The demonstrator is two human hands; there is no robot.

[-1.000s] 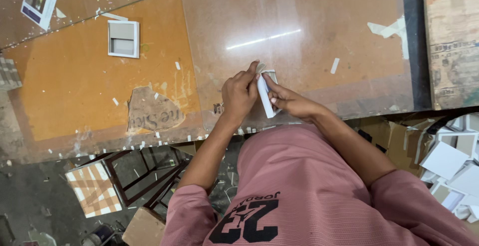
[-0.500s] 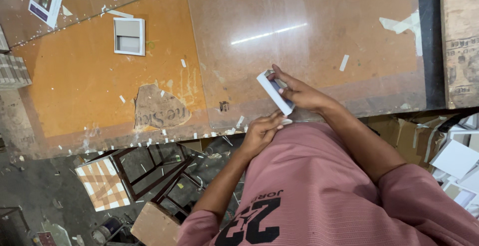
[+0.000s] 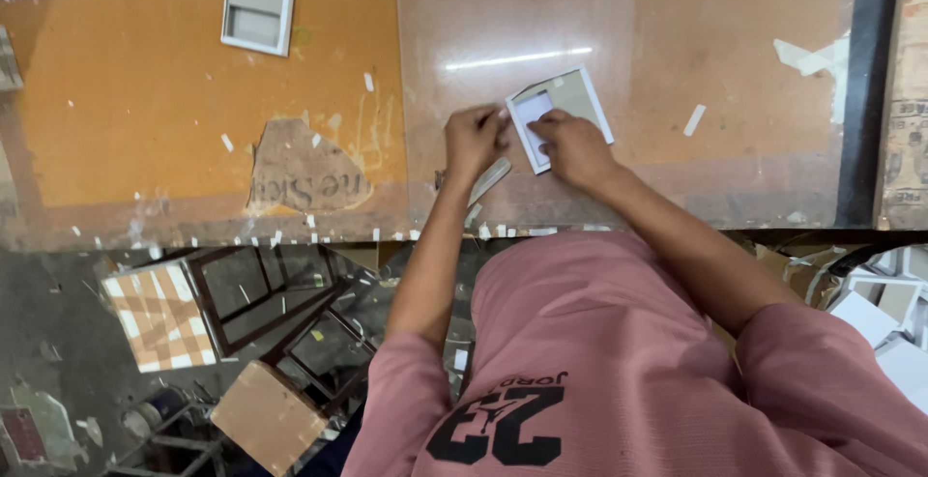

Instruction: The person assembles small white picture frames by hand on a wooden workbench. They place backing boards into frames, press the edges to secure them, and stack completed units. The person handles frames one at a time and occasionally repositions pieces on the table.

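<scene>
Since half a second ago the white card frame (image 3: 559, 115) has come down from a tilted hold above the bench and now lies flat on the glass-covered top, near the front edge and right of centre. Right hand (image 3: 572, 145) rests on its lower part, fingers curled and pressing it down, partly covering the inner white panel. Left hand (image 3: 474, 136) has returned from the bench's front edge to the frame's left side, fingers pinched at that edge (what they grip, if anything, is too small to tell). A narrow pale strip (image 3: 490, 179) lies just below the left hand. In my judgement the step in hand is fitting or pressing the frame's left border; the next move calls for steady hold-down by the right hand while the left works along the edge. Further out, a second white frame (image 3: 257, 9) sits near the back left corner, well apart, and paper scraps (image 3: 694, 119) dot the surface.
</scene>
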